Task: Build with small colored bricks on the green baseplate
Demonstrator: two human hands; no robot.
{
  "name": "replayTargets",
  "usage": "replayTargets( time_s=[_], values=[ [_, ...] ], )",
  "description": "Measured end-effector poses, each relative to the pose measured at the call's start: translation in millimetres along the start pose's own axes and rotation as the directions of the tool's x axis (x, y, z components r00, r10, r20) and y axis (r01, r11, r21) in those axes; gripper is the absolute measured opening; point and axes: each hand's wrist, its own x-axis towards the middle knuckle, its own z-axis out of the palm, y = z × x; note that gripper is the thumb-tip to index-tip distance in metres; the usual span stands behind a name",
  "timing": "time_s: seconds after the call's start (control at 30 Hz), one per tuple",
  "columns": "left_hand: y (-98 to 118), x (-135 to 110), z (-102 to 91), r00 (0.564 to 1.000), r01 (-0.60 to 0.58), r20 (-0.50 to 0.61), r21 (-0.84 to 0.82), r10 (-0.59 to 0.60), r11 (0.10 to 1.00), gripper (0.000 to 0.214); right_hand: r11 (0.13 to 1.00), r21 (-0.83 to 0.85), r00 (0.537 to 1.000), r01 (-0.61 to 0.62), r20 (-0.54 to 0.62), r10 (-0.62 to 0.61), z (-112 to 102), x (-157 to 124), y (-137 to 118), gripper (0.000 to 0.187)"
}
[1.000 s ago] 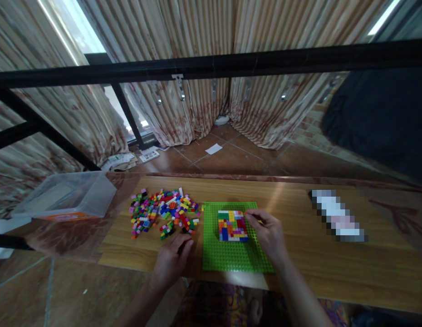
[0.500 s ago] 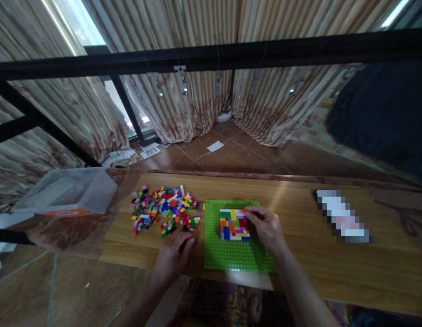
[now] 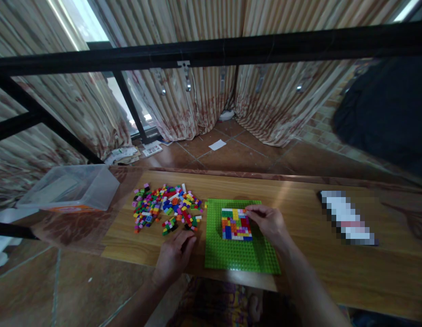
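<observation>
A square block of multicoloured toy bricks sits on the green studded baseplate. My right hand reaches in from the right, thumb and fingers pinched on a small reddish-orange brick at the block's far right corner. Left of the baseplate, my left hand rests low over the table with its fingers curled together. Whatever its fingertips hold, if anything, is hidden. Just beyond that hand lies a loose pile of small bricks in many colours.
The wooden tabletop carries a blurred-out, phone-like object at the right. A clear plastic box stands at the left end. Beyond the table are a black metal rail, striped curtains and papers on the tiled floor.
The whole view has shifted slightly. My right hand stays at the block's far right corner, and my left hand remains by the pile, with little visible movement.
</observation>
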Motion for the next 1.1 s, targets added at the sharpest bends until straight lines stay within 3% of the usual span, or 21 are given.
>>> replayTargets(
  time_s=[0.53, 0.83, 1.0, 1.1],
  values=[
    [-2.1, -2.1, 3.5, 1.0, 0.001, -0.007, -0.003, -0.001, 1.0, 0.014, 0.985, -0.114, 0.987, 0.128, 0.114, -0.115, 7.4, -2.4, -12.0, 0.02],
    [0.0, -1.9, 2.9, 1.0, 0.02, -0.024, -0.028, -0.02, 0.999, 0.015, 0.992, 0.047, 0.992, 0.121, 0.02, -0.122, 2.0, -16.5, -8.6, 0.038],
    [15.5, -3.2, -3.8, 0.99, 0.124, -0.029, -0.232, -0.135, 0.965, 0.015, 0.982, -0.102, 0.978, 0.162, -0.118, -0.173, -5.3, -48.1, -16.7, 0.03],
    [39.2, -4.3, -4.6, 0.962, 0.265, 0.063, -0.466, -0.267, 0.844, 0.02, 0.969, -0.1, 0.972, 0.228, -0.03, -0.232, 7.7, -80.2, -27.4, 0.023]
  ],
)
